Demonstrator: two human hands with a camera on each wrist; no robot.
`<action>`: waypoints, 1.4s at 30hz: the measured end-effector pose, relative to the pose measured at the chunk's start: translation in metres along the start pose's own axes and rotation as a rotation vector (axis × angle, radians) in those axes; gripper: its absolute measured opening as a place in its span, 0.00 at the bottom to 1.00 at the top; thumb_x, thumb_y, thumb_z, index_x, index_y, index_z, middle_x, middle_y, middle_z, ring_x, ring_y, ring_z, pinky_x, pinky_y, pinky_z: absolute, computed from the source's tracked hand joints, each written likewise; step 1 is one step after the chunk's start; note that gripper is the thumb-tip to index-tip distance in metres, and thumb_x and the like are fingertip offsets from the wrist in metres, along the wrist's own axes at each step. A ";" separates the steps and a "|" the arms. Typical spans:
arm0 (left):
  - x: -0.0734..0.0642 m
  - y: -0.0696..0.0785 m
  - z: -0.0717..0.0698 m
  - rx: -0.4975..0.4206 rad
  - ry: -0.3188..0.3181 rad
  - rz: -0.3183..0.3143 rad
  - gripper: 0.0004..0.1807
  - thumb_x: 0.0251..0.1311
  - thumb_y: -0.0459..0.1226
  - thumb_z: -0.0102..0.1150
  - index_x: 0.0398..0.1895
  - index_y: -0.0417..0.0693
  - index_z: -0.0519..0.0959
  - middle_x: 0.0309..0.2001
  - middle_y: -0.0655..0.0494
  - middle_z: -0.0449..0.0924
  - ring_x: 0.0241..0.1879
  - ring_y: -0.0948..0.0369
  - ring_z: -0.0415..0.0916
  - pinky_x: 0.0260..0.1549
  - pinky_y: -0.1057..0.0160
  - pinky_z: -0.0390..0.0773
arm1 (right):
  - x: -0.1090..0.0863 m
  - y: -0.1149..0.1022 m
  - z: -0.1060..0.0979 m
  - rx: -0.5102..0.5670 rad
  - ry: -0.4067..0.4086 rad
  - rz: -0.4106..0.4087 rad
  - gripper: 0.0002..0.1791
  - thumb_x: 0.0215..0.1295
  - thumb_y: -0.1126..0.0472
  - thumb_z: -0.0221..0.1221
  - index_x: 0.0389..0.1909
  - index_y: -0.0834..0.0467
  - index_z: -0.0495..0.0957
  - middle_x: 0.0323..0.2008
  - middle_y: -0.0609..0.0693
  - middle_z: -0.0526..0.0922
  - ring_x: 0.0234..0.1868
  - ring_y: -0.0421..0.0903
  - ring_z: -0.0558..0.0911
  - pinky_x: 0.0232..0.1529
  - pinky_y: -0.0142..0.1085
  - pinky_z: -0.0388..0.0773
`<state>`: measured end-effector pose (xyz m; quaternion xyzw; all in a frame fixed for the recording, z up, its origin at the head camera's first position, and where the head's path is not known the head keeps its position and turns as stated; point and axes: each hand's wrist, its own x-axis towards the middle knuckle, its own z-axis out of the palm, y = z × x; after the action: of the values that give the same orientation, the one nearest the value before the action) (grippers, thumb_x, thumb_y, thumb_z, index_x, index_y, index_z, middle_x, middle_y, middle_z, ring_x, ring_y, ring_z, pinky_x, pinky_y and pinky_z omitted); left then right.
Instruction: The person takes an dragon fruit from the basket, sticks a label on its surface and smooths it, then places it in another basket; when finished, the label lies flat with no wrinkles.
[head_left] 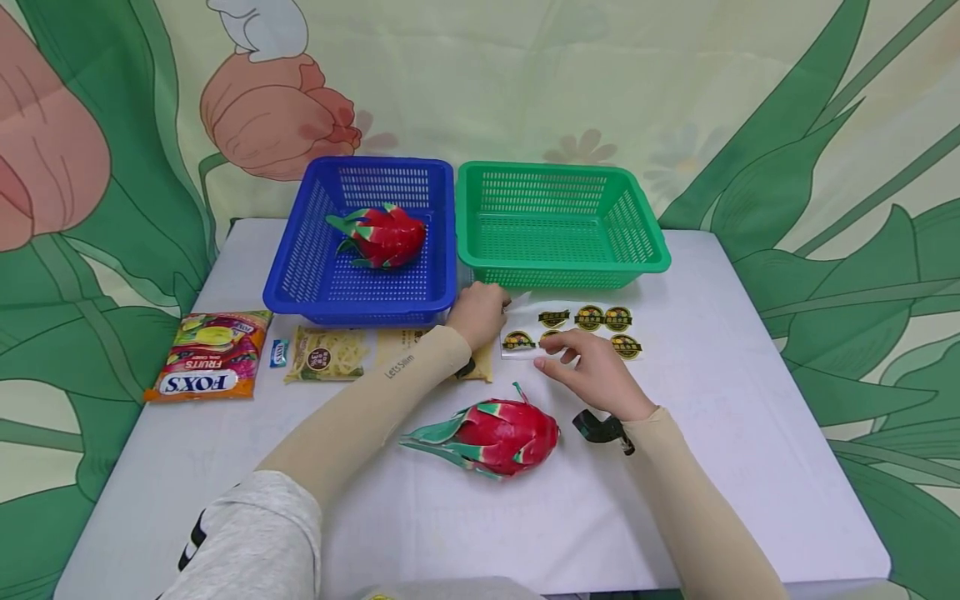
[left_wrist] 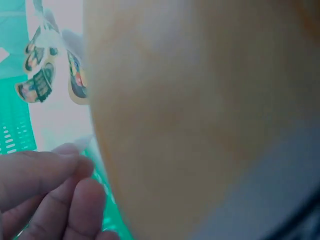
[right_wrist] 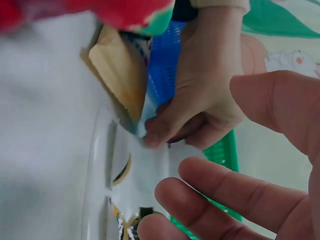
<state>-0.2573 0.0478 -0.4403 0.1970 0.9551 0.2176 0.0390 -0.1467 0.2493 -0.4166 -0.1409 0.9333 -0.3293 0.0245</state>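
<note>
A white sheet of round black-and-gold stickers (head_left: 519, 320) lies on the table before the green basket. My left hand (head_left: 480, 317) pinches its left edge, thumb against fingers; that edge lifts and curls in the right wrist view, where the left hand (right_wrist: 205, 95) shows clearly. Over the sheet's near side hovers my right hand (head_left: 596, 372), its fingers (right_wrist: 235, 182) and thumb spread apart with nothing between them. Closer to me lies a red dragon fruit (head_left: 506, 435) with green scales, its leafy tip pointing left. The left wrist view shows bent fingers (left_wrist: 50, 185) beside the stickers.
A blue basket (head_left: 360, 310) holding another dragon fruit (head_left: 390, 237) stands back left, beside a green basket (head_left: 562, 268). Beige packages (head_left: 330, 354) lie partly under my left forearm. A FOX'S candy bag (head_left: 213, 357) and a small blue packet (head_left: 279, 353) lie farther left.
</note>
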 end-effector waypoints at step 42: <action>-0.001 -0.001 -0.009 -0.395 0.017 -0.066 0.14 0.68 0.31 0.58 0.54 0.44 0.85 0.41 0.52 0.87 0.32 0.61 0.74 0.33 0.68 0.71 | 0.097 0.012 0.002 0.121 0.121 0.268 0.11 0.69 0.58 0.66 0.44 0.62 0.85 0.37 0.57 0.88 0.27 0.41 0.78 0.27 0.32 0.75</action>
<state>-0.2589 0.0428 -0.4327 0.1521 0.9002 0.4009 0.0760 -0.2425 0.2300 -0.4217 0.0069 0.9220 -0.3867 0.0202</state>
